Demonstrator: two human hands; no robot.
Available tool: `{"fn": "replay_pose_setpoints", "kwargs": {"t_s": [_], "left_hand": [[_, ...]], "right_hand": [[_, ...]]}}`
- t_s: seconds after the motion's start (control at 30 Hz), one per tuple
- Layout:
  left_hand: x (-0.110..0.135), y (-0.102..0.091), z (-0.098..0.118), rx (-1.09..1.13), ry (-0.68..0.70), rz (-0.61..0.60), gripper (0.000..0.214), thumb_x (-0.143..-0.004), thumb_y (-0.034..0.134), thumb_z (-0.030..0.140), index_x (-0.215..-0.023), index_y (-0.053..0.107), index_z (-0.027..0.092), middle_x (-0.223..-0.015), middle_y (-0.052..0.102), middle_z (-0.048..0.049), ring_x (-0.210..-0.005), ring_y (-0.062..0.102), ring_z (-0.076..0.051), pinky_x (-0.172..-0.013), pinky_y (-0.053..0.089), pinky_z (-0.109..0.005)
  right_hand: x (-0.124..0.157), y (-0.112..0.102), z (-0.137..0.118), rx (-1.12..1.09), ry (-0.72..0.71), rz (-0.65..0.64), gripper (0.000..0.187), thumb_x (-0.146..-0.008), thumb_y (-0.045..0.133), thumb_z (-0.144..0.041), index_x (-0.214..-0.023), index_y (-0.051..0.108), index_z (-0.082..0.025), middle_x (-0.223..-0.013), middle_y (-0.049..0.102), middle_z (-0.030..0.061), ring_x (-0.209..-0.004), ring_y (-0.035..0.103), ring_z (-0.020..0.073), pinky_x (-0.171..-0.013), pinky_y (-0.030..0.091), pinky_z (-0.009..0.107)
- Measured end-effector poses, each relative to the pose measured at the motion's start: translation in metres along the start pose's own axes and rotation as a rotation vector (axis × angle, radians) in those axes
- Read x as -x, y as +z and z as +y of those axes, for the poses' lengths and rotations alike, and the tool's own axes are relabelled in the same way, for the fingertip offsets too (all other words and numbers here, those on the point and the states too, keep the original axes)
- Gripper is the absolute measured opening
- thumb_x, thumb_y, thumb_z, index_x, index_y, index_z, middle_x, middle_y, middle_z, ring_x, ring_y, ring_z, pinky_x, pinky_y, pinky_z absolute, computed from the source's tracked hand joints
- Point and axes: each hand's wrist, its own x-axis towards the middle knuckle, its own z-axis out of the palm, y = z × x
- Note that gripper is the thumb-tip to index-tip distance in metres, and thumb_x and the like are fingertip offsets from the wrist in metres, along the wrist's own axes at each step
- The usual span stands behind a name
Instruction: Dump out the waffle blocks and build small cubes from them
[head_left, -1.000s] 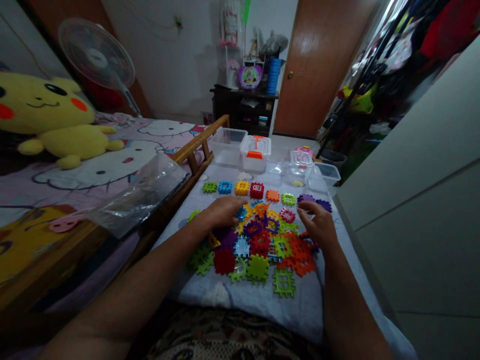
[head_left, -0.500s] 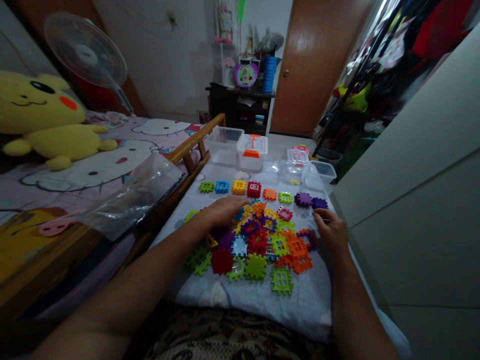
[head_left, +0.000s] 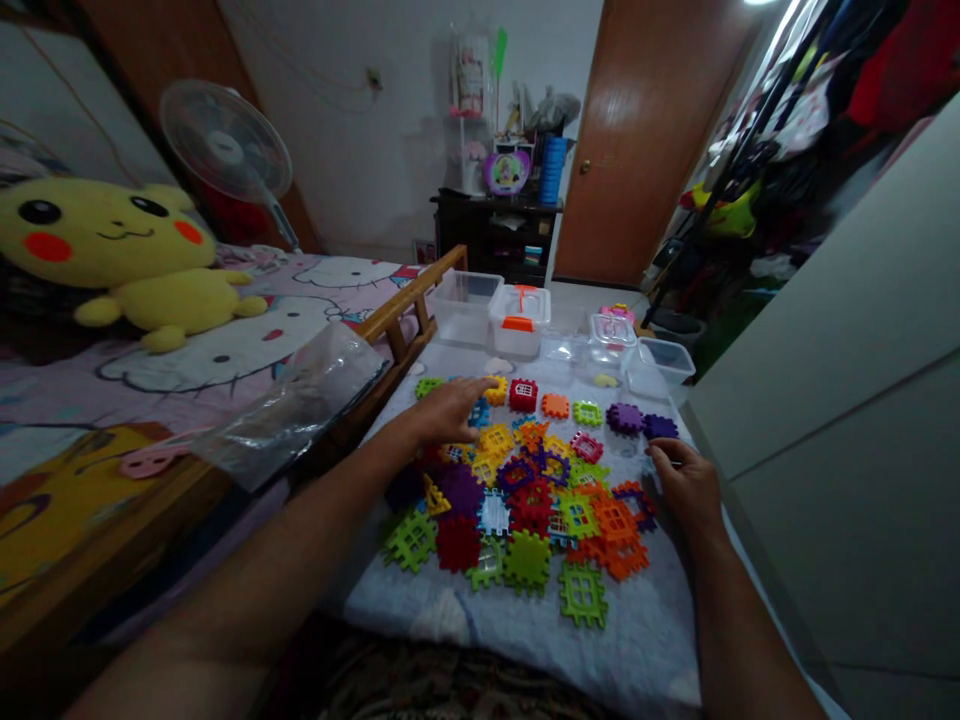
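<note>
A heap of coloured plastic waffle blocks (head_left: 525, 490) lies on a pale blanket (head_left: 525, 620). Beyond it a row of single blocks runs from a green one (head_left: 427, 386) past a red one (head_left: 523, 395) to a purple one (head_left: 624, 417). My left hand (head_left: 448, 408) reaches over the row's left end, fingers stretched out, covering a blue block (head_left: 478, 412). My right hand (head_left: 686, 480) rests at the heap's right edge with fingers loosely curled; nothing shows in it.
Clear plastic boxes (head_left: 469, 296), one with an orange latch (head_left: 519, 318), stand behind the row. A wooden bed rail (head_left: 405, 310), a crumpled clear bag (head_left: 300, 400), a yellow plush toy (head_left: 127, 260) and a fan (head_left: 225, 145) are left. A pale cabinet (head_left: 840, 400) rises on the right.
My left hand has moved forward from the heap's top to the row's left end. My right hand drew back to the right, away from the heap's middle.
</note>
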Motion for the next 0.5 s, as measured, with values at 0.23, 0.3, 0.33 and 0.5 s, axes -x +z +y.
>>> {"fn": "replay_pose_setpoints", "kwargs": {"t_s": [0.23, 0.3, 0.33, 0.5], "left_hand": [[-0.041, -0.006, -0.066, 0.030, -0.203, -0.020, 0.087, -0.063, 0.071, 0.025, -0.143, 0.037, 0.015, -0.129, 0.062, -0.0126, -0.114, 0.061, -0.024, -0.094, 0.048, -0.029], [-0.051, 0.001, -0.074, 0.040, -0.215, -0.061, 0.088, -0.063, 0.071, 0.025, -0.143, 0.036, 0.017, -0.130, 0.062, -0.0117, -0.112, 0.062, -0.023, -0.091, 0.049, -0.028], [-0.054, 0.004, -0.076, 0.038, -0.212, -0.077, 0.089, -0.062, 0.070, 0.024, -0.143, 0.036, 0.018, -0.130, 0.062, -0.0112, -0.111, 0.063, -0.023, -0.092, 0.049, -0.028], [-0.062, 0.015, -0.080, -0.006, -0.182, -0.136, 0.087, -0.062, 0.070, 0.024, -0.142, 0.038, 0.018, -0.130, 0.062, -0.0104, -0.115, 0.061, -0.023, -0.095, 0.047, -0.027]], "right_hand": [[0.001, 0.002, 0.002, 0.034, -0.014, -0.034, 0.037, -0.074, 0.059, -0.052, -0.083, 0.073, -0.019, -0.083, 0.076, 0.0092, -0.073, 0.068, 0.0249, -0.072, 0.052, 0.036], [0.000, 0.002, 0.003, 0.034, -0.018, -0.028, 0.036, -0.074, 0.059, -0.052, -0.082, 0.073, -0.019, -0.081, 0.076, 0.0093, -0.071, 0.068, 0.0246, -0.071, 0.052, 0.036], [0.000, 0.002, 0.003, 0.036, -0.018, -0.023, 0.036, -0.073, 0.060, -0.052, -0.081, 0.073, -0.019, -0.080, 0.076, 0.0092, -0.070, 0.068, 0.0245, -0.071, 0.052, 0.036], [0.000, 0.001, 0.002, 0.044, -0.005, -0.032, 0.037, -0.073, 0.059, -0.052, -0.082, 0.073, -0.019, -0.081, 0.076, 0.0093, -0.072, 0.068, 0.0249, -0.072, 0.052, 0.037]]}}
